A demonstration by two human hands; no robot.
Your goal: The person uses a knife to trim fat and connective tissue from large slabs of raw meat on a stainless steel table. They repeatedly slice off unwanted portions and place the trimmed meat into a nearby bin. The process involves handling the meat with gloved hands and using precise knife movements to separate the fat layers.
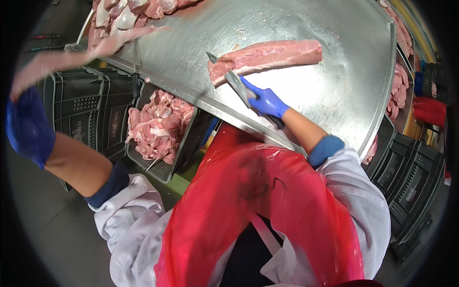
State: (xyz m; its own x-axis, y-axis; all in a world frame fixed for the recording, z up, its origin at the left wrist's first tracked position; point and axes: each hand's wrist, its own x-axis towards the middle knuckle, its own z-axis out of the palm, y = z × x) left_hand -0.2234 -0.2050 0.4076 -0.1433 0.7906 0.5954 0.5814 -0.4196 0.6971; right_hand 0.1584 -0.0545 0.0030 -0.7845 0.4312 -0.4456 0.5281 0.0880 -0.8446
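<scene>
My left hand (29, 126), in a blue glove, is raised at the far left, closed on one end of a long, pale meat strip (88, 53). The strip is blurred and trails right toward the table. In my right hand (267, 101), also gloved in blue, is a knife (237, 85). A long pink piece of loin meat (277, 53) lies on the metal table (344, 81). The knife's blade meets the loin's left end; meat hides its middle, and the tip shows on the far side. Whether the blade goes under or through the meat, I cannot tell.
A dark crate (178, 155) full of meat trimmings (160, 124) stands below the table's near edge. Beside it are more dark crates (88, 112). Meat chunks (125, 16) are piled at the far left. On the right are stacked crates (406, 179) and further meat (399, 91).
</scene>
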